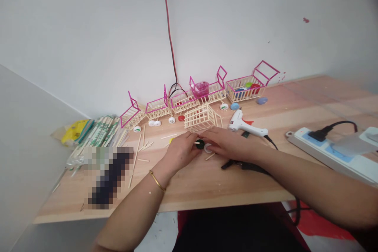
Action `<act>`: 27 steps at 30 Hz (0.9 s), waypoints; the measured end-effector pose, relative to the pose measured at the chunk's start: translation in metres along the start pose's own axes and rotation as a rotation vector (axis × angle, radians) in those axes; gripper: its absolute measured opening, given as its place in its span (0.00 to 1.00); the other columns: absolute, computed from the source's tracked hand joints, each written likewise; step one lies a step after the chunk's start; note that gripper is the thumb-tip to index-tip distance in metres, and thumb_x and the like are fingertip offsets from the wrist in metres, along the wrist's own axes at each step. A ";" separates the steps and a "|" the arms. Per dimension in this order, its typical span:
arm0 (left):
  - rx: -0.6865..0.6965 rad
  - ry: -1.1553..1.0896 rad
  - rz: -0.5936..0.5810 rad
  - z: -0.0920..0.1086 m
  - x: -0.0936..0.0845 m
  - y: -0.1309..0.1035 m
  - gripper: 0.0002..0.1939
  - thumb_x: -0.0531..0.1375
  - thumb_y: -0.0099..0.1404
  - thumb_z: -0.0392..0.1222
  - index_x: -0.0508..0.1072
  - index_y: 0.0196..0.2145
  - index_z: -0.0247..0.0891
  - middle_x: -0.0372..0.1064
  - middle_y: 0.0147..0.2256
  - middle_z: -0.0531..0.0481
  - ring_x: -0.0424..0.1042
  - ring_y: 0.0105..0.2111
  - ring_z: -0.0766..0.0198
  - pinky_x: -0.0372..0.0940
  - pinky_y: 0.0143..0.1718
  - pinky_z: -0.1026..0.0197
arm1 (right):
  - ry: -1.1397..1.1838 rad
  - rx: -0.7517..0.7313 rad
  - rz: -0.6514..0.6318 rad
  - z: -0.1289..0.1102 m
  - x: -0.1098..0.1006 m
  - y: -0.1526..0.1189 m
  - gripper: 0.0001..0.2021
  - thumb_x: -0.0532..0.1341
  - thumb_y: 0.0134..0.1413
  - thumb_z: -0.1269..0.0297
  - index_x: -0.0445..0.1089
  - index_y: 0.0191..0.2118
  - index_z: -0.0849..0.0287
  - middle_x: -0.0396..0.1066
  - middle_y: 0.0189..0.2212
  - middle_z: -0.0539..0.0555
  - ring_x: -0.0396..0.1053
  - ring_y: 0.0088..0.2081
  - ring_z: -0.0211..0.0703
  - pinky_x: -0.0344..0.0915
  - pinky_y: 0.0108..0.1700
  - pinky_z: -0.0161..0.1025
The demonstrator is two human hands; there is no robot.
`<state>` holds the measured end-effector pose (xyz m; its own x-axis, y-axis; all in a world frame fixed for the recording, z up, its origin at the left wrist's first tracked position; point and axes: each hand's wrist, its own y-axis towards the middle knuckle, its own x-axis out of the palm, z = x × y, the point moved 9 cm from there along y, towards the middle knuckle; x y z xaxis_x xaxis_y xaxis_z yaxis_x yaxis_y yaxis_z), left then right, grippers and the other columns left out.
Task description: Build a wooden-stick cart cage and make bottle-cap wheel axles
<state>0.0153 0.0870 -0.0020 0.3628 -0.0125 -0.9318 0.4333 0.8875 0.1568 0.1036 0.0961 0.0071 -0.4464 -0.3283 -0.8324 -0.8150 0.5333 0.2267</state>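
Note:
My left hand (182, 149), a gold bangle at its wrist, is closed at the fingertips around a dark green bottle cap (201, 145). A short piece of wooden stick shows against that cap. Close beside it, my right hand (226, 142) has its fingers bent and pinches a white bottle cap (208, 148). Fingers partly hide both caps, so whether they touch cannot be told. Just beyond my hands an unpainted wooden-stick basket frame (202, 118) lies on the table, with my fingertips near its lower edge.
Stick carts with magenta rims (246, 86) line the wall, a pink cup (202, 89) among them. A white glue gun (246, 125) and power strip (327, 151) sit to the right. Black-handled pliers (246, 166) lie near my right forearm; bagged sticks (99, 134) are at left.

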 end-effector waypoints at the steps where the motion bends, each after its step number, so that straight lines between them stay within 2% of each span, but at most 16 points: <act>1: 0.001 0.001 0.001 0.000 0.000 0.000 0.19 0.62 0.57 0.37 0.66 0.47 0.39 0.70 0.43 0.46 0.70 0.42 0.57 0.66 0.43 0.56 | 0.002 0.007 -0.002 0.001 0.000 0.000 0.21 0.59 0.54 0.69 0.64 0.55 0.58 0.69 0.50 0.59 0.64 0.52 0.50 0.62 0.53 0.49; 4: 0.001 0.026 0.010 0.001 -0.001 0.001 0.19 0.61 0.58 0.38 0.66 0.48 0.38 0.69 0.43 0.46 0.70 0.42 0.57 0.66 0.43 0.56 | -0.017 0.041 -0.003 0.004 0.002 0.000 0.23 0.61 0.52 0.67 0.63 0.55 0.59 0.69 0.49 0.60 0.65 0.51 0.52 0.62 0.52 0.49; 7: -0.001 0.071 0.033 0.001 -0.003 0.001 0.17 0.59 0.60 0.37 0.66 0.48 0.38 0.69 0.44 0.46 0.69 0.44 0.57 0.66 0.44 0.56 | -0.072 0.097 0.003 0.011 0.003 0.000 0.19 0.59 0.54 0.68 0.65 0.53 0.59 0.70 0.47 0.59 0.66 0.49 0.51 0.63 0.50 0.48; 10: -0.011 0.122 0.047 0.002 -0.004 0.000 0.14 0.57 0.61 0.36 0.66 0.46 0.38 0.69 0.44 0.45 0.69 0.44 0.57 0.66 0.44 0.56 | -0.127 0.128 0.047 0.013 -0.004 0.000 0.15 0.55 0.56 0.73 0.68 0.49 0.60 0.71 0.44 0.59 0.68 0.47 0.49 0.63 0.48 0.45; 12: -0.016 0.145 0.043 0.002 -0.004 0.000 0.12 0.57 0.61 0.36 0.67 0.44 0.38 0.69 0.42 0.45 0.69 0.42 0.57 0.66 0.43 0.56 | -0.123 0.123 0.095 0.008 -0.013 -0.001 0.13 0.52 0.58 0.73 0.69 0.45 0.61 0.72 0.41 0.59 0.68 0.44 0.48 0.63 0.46 0.43; 15: -0.021 0.172 0.040 0.004 -0.005 0.000 0.11 0.57 0.62 0.38 0.67 0.44 0.38 0.69 0.40 0.45 0.70 0.41 0.58 0.66 0.41 0.57 | -0.013 0.138 0.119 0.000 -0.021 -0.002 0.10 0.54 0.60 0.63 0.69 0.43 0.59 0.72 0.34 0.55 0.68 0.36 0.44 0.62 0.38 0.39; 18: -0.025 0.221 0.024 0.007 -0.005 0.000 0.10 0.58 0.62 0.39 0.68 0.42 0.37 0.70 0.38 0.45 0.69 0.39 0.57 0.65 0.39 0.57 | 0.077 0.119 0.105 -0.009 -0.019 -0.002 0.11 0.58 0.57 0.56 0.70 0.39 0.59 0.70 0.28 0.51 0.65 0.29 0.39 0.58 0.31 0.36; 23: 0.013 0.284 0.029 0.017 -0.003 -0.001 0.09 0.57 0.63 0.40 0.68 0.41 0.36 0.69 0.36 0.45 0.69 0.35 0.57 0.65 0.36 0.56 | 0.081 0.045 0.116 -0.017 -0.010 -0.001 0.10 0.55 0.60 0.63 0.67 0.29 0.60 0.67 0.25 0.49 0.62 0.28 0.36 0.54 0.30 0.34; 25: 0.027 0.290 0.048 0.019 -0.002 -0.001 0.08 0.57 0.63 0.40 0.69 0.40 0.36 0.69 0.35 0.45 0.68 0.34 0.57 0.65 0.35 0.56 | 0.097 0.063 0.105 -0.016 -0.006 0.000 0.10 0.54 0.58 0.66 0.66 0.27 0.60 0.67 0.24 0.49 0.61 0.27 0.35 0.53 0.29 0.34; 27: 0.071 0.272 0.115 0.023 -0.006 -0.001 0.09 0.58 0.62 0.39 0.69 0.41 0.36 0.70 0.37 0.44 0.68 0.37 0.56 0.65 0.38 0.54 | 0.124 0.113 0.109 -0.011 -0.005 0.000 0.08 0.55 0.56 0.67 0.66 0.27 0.60 0.66 0.23 0.48 0.61 0.25 0.35 0.53 0.28 0.34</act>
<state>0.0316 0.0752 0.0112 0.1832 0.2186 -0.9585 0.4623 0.8413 0.2803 0.1018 0.0890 0.0175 -0.5772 -0.3538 -0.7360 -0.7160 0.6527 0.2478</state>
